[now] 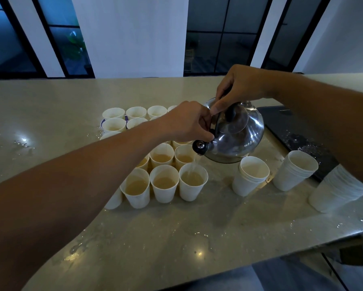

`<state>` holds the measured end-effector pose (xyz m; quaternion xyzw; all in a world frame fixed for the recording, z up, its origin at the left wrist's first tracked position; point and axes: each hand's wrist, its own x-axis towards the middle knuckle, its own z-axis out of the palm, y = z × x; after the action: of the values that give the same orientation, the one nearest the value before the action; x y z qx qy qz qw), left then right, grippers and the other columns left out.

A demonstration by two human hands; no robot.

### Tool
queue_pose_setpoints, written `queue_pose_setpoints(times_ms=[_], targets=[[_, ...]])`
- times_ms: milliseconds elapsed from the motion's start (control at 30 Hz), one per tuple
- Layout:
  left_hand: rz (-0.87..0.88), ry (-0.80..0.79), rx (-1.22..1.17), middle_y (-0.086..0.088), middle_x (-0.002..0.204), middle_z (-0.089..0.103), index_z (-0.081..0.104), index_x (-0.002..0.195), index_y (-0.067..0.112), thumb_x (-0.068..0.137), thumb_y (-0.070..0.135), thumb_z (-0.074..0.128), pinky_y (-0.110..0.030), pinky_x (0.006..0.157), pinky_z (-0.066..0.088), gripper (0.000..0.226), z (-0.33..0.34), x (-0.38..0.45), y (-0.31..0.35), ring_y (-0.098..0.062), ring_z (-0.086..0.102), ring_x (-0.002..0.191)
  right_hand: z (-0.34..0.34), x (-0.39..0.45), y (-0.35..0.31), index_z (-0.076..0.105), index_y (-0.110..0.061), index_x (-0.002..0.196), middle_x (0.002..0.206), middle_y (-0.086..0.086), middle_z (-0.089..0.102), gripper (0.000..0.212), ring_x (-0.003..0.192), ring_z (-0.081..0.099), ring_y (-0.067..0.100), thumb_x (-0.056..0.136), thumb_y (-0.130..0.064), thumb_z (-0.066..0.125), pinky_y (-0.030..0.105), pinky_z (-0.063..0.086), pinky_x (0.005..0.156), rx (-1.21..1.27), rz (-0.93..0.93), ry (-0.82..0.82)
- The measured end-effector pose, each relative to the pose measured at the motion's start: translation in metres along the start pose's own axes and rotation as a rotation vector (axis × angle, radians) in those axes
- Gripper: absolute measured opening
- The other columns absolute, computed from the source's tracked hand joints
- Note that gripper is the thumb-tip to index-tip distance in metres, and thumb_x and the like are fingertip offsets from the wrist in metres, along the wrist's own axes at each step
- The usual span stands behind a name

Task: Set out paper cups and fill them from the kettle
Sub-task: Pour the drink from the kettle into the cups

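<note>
Gripping the top handle of a shiny steel kettle (pixel 237 131), the person's right hand (pixel 239 87) has its fingers curled over from above and carries the weight. The left hand (pixel 189 122) reaches across and pinches at the kettle just above the spout, fingers curled tight against the metal near the black spout cap (pixel 199 146), which looks to be held open. The kettle is tilted forward and to the left, hanging in the air over the cups.

A thin stream of water falls from the spout into a white paper cup (pixel 193 182) at the near right corner of a block of cups. That cup is partly full. Its neighbours in the near rows already hold pale liquid; the far rows (pixel 125 117) seem filled lower, though the left forearm hides the middle of the block.

To the right, on the pale stone counter (pixel 176 238), stand three stacks of unused cups (pixel 250 175), well apart from the block. Puddles and droplets mark the counter, and a dark tray (pixel 298 127) sits behind the stacks.

The step in hand is pouring. Next, the pour should be checked before this cup brims, the kettle levelled, and the spout moved to any cup still short.
</note>
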<state>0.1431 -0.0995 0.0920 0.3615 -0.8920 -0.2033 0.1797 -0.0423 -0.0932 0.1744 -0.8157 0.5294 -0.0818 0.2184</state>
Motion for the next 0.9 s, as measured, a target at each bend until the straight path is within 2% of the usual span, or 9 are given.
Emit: queue_pose_setpoints(times_ms=[100, 233, 333, 367, 433, 467, 533, 733, 900], targets=[[0.006, 0.023, -0.011, 0.012, 0.077, 0.065, 0.067, 0.086, 0.023, 0.077, 0.031, 0.078, -0.019, 0.061, 0.045, 0.016, -0.004, 0.009, 0.004, -0.006, 0.061, 0.071, -0.003, -0.001, 0.015, 0.078, -0.014, 0.077, 0.074, 0.003, 0.073, 0.038, 0.071, 0.065, 0.008, 0.065, -0.051, 0.080, 0.024, 0.051, 0.073, 0.093, 0.003, 0.090], [0.019, 0.033, -0.048, 0.014, 0.080, 0.063, 0.068, 0.090, 0.023, 0.080, 0.028, 0.077, -0.013, 0.061, 0.041, 0.014, -0.008, 0.027, 0.013, -0.002, 0.060, 0.072, -0.006, -0.004, 0.041, 0.073, -0.003, 0.075, 0.060, 0.003, 0.059, 0.048, 0.058, 0.050, 0.005, 0.070, -0.050, 0.078, 0.014, 0.041, 0.057, 0.198, 0.036, 0.233], [0.025, 0.045, -0.056, 0.009, 0.082, 0.068, 0.072, 0.092, 0.017, 0.079, 0.027, 0.076, -0.016, 0.064, 0.047, 0.016, -0.006, 0.045, 0.018, -0.004, 0.062, 0.074, -0.007, -0.003, 0.061, 0.073, 0.003, 0.079, 0.068, 0.008, 0.062, 0.062, 0.065, 0.055, 0.009, 0.067, -0.058, 0.075, 0.021, 0.045, 0.067, 0.332, 0.116, 0.356], [0.026, 0.043, -0.052, 0.007, 0.083, 0.069, 0.073, 0.093, 0.016, 0.079, 0.027, 0.075, -0.018, 0.065, 0.049, 0.017, -0.004, 0.052, 0.019, -0.005, 0.063, 0.075, -0.006, -0.003, 0.068, 0.072, 0.000, 0.074, 0.065, 0.005, 0.063, 0.060, 0.063, 0.056, 0.008, 0.069, -0.059, 0.073, 0.022, 0.044, 0.067, 0.355, 0.156, 0.385], [0.025, 0.033, -0.040, 0.005, 0.085, 0.069, 0.072, 0.093, 0.015, 0.080, 0.028, 0.074, -0.022, 0.067, 0.051, 0.018, 0.002, 0.065, 0.020, -0.006, 0.063, 0.077, -0.005, -0.002, 0.082, 0.066, -0.016, 0.055, 0.053, -0.005, 0.060, 0.048, 0.055, 0.053, 0.005, 0.076, -0.059, 0.070, 0.023, 0.042, 0.065, 0.364, 0.229, 0.425], [0.022, 0.026, -0.026, 0.004, 0.086, 0.069, 0.072, 0.094, 0.016, 0.081, 0.028, 0.073, -0.023, 0.069, 0.051, 0.018, 0.006, 0.073, 0.019, -0.007, 0.063, 0.078, -0.003, -0.002, 0.089, 0.061, -0.020, 0.050, 0.051, -0.007, 0.059, 0.050, 0.055, 0.053, 0.007, 0.079, -0.059, 0.069, 0.024, 0.042, 0.066, 0.367, 0.263, 0.448], [0.012, 0.011, 0.011, 0.003, 0.090, 0.068, 0.070, 0.095, 0.017, 0.083, 0.029, 0.072, -0.027, 0.072, 0.051, 0.017, 0.016, 0.087, 0.017, -0.010, 0.062, 0.082, 0.001, 0.000, 0.101, 0.056, -0.018, 0.051, 0.054, -0.003, 0.059, 0.055, 0.061, 0.053, 0.013, 0.081, -0.063, 0.067, 0.028, 0.043, 0.067, 0.363, 0.330, 0.504], [-0.037, -0.038, 0.095, 0.001, 0.097, 0.066, 0.066, 0.101, 0.019, 0.088, 0.033, 0.065, -0.036, 0.080, 0.053, 0.019, 0.053, 0.119, 0.006, -0.017, 0.061, 0.089, 0.019, 0.002, 0.136, 0.059, -0.014, 0.059, 0.066, 0.006, 0.059, 0.060, 0.060, 0.050, 0.019, 0.081, -0.070, 0.062, 0.032, 0.042, 0.066, 0.352, 0.537, 0.554], [-0.051, -0.006, 0.236, 0.004, 0.096, 0.065, 0.062, 0.098, 0.024, 0.089, 0.041, 0.057, -0.040, 0.085, 0.037, 0.020, 0.075, 0.130, 0.000, -0.020, 0.055, 0.094, 0.035, 0.001, 0.154, 0.059, -0.015, 0.062, 0.057, -0.002, 0.054, 0.051, 0.054, 0.049, 0.014, 0.088, -0.059, 0.061, 0.031, 0.043, 0.066, 0.363, 0.620, 0.569]])
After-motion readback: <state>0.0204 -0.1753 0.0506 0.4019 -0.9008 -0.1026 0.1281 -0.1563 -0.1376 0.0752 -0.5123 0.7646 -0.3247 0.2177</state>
